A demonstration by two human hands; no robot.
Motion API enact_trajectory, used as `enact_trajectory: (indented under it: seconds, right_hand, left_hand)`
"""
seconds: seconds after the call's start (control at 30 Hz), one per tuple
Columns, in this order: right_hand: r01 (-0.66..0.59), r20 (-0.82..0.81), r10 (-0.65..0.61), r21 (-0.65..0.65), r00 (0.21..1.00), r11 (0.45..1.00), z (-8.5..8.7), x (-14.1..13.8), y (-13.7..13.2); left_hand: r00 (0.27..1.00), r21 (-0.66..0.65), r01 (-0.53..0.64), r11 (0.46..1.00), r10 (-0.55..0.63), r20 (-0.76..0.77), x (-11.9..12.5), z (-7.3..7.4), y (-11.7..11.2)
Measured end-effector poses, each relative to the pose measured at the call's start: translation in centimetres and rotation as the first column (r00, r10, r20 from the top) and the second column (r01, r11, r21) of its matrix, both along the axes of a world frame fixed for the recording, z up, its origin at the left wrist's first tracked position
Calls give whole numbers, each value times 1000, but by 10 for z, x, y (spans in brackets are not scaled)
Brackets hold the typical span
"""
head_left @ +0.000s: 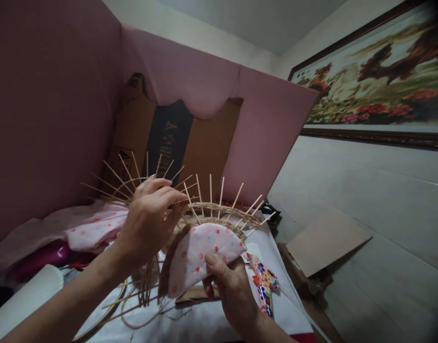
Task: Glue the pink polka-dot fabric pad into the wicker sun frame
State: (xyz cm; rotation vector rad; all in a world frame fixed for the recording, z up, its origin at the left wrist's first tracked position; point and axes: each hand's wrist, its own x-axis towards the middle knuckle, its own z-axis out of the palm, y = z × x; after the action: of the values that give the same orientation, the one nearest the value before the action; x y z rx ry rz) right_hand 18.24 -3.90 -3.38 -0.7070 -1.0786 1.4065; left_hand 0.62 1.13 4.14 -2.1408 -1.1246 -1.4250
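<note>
My right hand grips a half-round woven piece with its thumb on the front, where white fabric with red and pink dots covers it. Thin wooden sticks fan out from its curved edge. A band of twisted cord weaves between the sticks, apart from the braided rim below. At the band's left end my left hand has thumb and index finger together on the cord; the exact grip is partly hidden. More sticks fan out behind the left hand.
Dotted pink cloth and a shiny purple object lie at left. Loose cord and a hoop rest on the white-covered table. Right of my hands is a flower-patterned object. Cardboard leans behind, against a pink panel.
</note>
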Motion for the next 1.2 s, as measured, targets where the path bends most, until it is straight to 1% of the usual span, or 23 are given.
enact_trajectory:
  seconds: [0.13, 0.27, 0.53, 0.67, 0.83, 1.07, 1.13, 1.2]
  right_hand:
    - [1, 2, -1, 10, 1000, 1000, -1, 0, -1]
    - [6, 11, -6, 15, 1000, 1000, -2, 0, -1]
    - [-19, 33, 16, 76, 999, 997, -3, 1, 0]
    - [-31, 53, 27, 77, 998, 997, -3, 1, -1]
    - [-36, 50, 33, 67, 998, 997, -5, 0, -2]
    - [-27, 21, 26, 49, 999, 998, -3, 0, -4]
    - [-20, 5, 20, 40, 1000, 999, -3, 0, -3]
    - [3, -6, -3, 32, 1000, 999, -3, 1, -3]
  left_hand:
    - [1000, -61, 7, 998, -6, 14, 2, -3, 0]
    - [1000, -48, -25, 999, 25, 3, 1, -3, 0]
    - [997, -45, -30, 999, 27, -67, 0, -6, 3]
    - [995, -63, -30, 998, 24, -97, 0, -5, 1]
    - [997, -69, -19, 997, 14, -77, 1, -3, -2]
    - [998, -85, 6, 996, -10, -54, 1, -4, -1]
    - [999, -67, 11, 998, -13, -33, -1, -2, -1]
    - [1000, -21, 20, 1000, -20, -8, -3, 1, -1]
